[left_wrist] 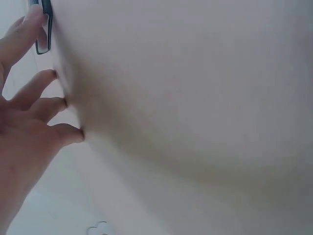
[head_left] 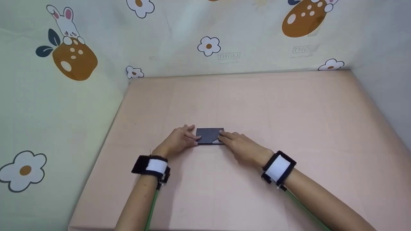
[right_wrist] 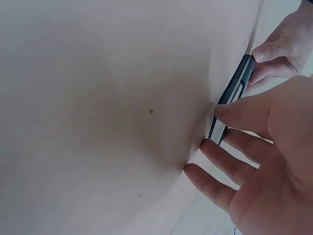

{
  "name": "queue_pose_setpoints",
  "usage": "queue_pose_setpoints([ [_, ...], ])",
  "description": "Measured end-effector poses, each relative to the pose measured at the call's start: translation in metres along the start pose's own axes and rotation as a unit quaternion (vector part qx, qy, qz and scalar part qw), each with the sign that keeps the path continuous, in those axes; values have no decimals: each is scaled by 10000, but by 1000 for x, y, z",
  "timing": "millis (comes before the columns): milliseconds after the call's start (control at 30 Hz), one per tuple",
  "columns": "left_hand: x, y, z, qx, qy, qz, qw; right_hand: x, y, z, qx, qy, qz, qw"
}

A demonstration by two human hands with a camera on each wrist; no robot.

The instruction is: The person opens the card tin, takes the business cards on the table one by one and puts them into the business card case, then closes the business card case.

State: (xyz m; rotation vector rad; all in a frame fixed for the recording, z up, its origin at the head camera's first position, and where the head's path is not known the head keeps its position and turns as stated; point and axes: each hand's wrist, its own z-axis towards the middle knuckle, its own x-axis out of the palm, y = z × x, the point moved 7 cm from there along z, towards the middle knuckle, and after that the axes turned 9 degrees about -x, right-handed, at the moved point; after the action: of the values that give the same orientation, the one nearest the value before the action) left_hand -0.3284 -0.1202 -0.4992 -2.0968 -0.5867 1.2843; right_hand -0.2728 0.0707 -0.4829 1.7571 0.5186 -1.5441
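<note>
A small, flat, dark grey card case [head_left: 208, 134] lies on the table, with a slanted cut and a lighter patch at its near right corner. My left hand [head_left: 178, 139] pinches its left end, thumb at the near edge and a finger on top. The other fingers of that hand spread onto the cloth in the left wrist view. At the right end, my right hand [head_left: 245, 147] holds the case between thumb and fingers, covering part of that side. The right wrist view shows the case's black edge [right_wrist: 234, 82] with a slit-like gap along it.
A pale pink cloth covers the table [head_left: 289, 106]. Behind and to the left stand pale walls with a printed flower [head_left: 209, 46] and rabbit pattern. Each wrist wears a black-and-white strap [head_left: 279, 167] with a green cable [head_left: 151, 208] running back along the forearm.
</note>
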Motion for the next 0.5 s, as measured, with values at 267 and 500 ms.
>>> queue_pose_setpoints([
  [267, 7, -32, -13, 313, -450, 1380, 9889, -19, 4, -8, -448, -608, 202, 9969],
  [500, 10, -82, -33, 762, -883, 2928, 9490, -59, 8, -26, -724, -1117, 91, 9911],
])
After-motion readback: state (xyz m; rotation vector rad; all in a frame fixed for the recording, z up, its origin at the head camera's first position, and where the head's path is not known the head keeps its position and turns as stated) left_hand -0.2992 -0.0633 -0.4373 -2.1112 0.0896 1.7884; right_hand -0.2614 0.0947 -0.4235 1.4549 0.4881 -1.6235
